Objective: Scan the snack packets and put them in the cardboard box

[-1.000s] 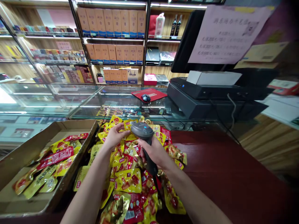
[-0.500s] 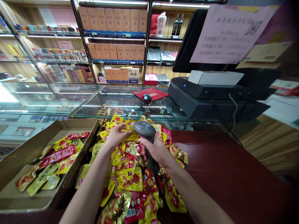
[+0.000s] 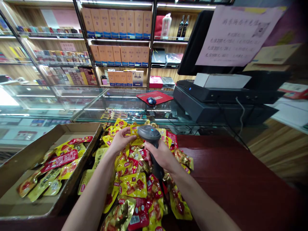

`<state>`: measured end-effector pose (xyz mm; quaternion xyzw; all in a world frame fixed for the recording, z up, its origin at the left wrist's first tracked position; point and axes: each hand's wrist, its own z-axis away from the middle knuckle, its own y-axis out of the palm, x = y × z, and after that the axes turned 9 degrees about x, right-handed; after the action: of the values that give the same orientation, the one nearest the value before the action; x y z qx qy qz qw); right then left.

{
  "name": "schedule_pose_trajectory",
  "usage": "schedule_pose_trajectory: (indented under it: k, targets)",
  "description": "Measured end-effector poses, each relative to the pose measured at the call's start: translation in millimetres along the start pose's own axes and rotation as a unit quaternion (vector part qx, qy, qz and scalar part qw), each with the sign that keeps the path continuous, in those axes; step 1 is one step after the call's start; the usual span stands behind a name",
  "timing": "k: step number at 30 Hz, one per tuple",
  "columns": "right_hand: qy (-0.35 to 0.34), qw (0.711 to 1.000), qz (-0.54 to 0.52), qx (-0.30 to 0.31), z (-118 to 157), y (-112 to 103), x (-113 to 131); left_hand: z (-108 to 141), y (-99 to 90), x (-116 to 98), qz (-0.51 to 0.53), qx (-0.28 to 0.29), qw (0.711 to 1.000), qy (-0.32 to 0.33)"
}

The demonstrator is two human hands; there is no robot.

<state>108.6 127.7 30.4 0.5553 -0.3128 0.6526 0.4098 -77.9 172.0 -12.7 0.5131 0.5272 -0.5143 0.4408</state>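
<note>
My right hand (image 3: pixel 161 154) is wrapped round the handle of a dark grey barcode scanner (image 3: pixel 149 132), its head pointing away from me with a small blue light on top. Close to its left, my left hand (image 3: pixel 121 141) pinches a yellow snack packet (image 3: pixel 135 134) by its left side; the scanner head covers part of that packet. Beneath both hands spreads a pile of yellow, red and gold snack packets (image 3: pixel 133 185). A red packet (image 3: pixel 139 213) near the front shows a barcode.
Left of the pile stands an open cardboard box (image 3: pixel 14 157) holding several packets. Behind are a glass counter (image 3: pixel 113 96), a mouse (image 3: pixel 151 100) on a red mat (image 3: pixel 163 97), and a monitor (image 3: pixel 192 41) above a dark till unit (image 3: pixel 204 104). Dark red tabletop (image 3: pixel 223 173) extends rightward.
</note>
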Motion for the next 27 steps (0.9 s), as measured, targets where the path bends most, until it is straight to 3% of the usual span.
schedule_pose_trajectory:
  k: [11, 17, 22, 27]
  targets:
    - [-0.014, 1.000, 0.010, 0.007, -1.6, -2.3, -1.4, 0.3, -0.1, 3.1, 0.023, 0.006, 1.000, -0.008]
    - [-0.016, 1.000, 0.020, 0.004, -2.3, -2.5, -2.1, 1.4, 1.0, -0.5, 0.050, 0.076, 0.995, 0.029]
    - [-0.016, 1.000, 0.019, -0.004, -2.8, -3.4, -3.6, 1.4, -0.3, 2.1, 0.032, 0.024, 0.999, -0.002]
    - [-0.123, 0.989, 0.032, -0.081, -5.6, -7.6, -3.1, 1.6, 0.5, 2.7, 0.022, 0.005, 1.000, -0.014]
